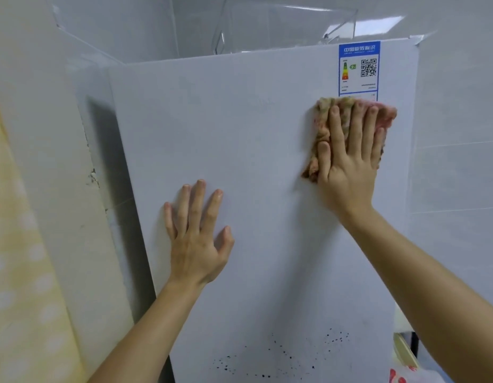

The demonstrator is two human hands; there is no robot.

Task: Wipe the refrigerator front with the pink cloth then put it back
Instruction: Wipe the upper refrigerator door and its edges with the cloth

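Observation:
The white refrigerator front fills the middle of the view. My right hand presses the pink patterned cloth flat against the door's upper right with straight fingers, just below a blue energy label. The cloth shows above and to the left of that hand. My left hand rests flat on the door lower down and to the left, fingers spread, holding nothing. Small dark specks dot the door near its bottom.
A clear plastic container stands on top of the refrigerator. A white tiled wall lies to the right. On the left are a cream panel and yellow patterned fabric. A red-printed white bag sits at bottom right.

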